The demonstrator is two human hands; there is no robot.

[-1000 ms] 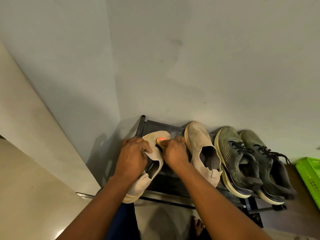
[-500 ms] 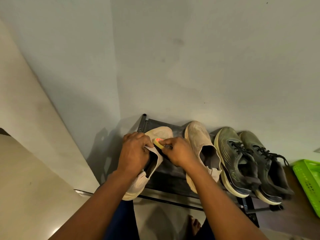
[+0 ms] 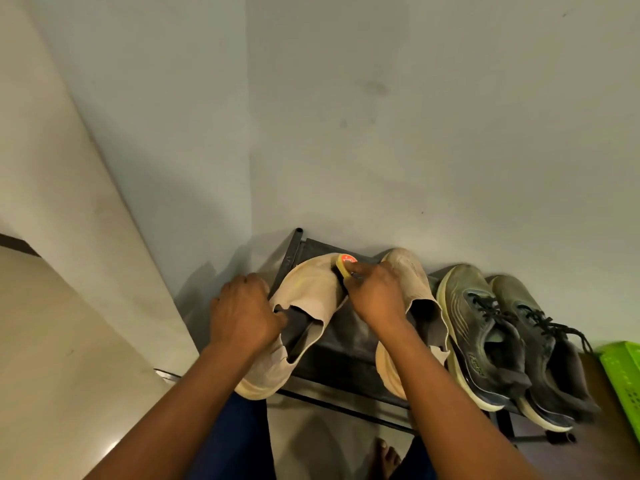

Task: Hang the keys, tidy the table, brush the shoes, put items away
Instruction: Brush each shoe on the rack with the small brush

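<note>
Right hand point(image 3: 375, 299), fingers clamped on the brush point(image 3: 344, 266), has slid from mid-shoe toward 12 o'clock onto the toe of the beige shoe point(image 3: 304, 299); left hand point(image 3: 244, 315) grips its collar: brushing continues.

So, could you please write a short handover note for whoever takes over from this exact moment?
Left hand: grips the collar of the beige shoe, steadying it on the left end of the rack.
Right hand: holds the small yellow brush against that shoe's toe.
Also on the rack: the second beige shoe, then two dark green lace-up shoes. A green basket sits at the far right edge.
Done: brushing of the first beige shoe is under way.
Left: finish it, probably brush the other shoes, put the brush away. Keys and table are out of view, so their state cannot be told.
</note>
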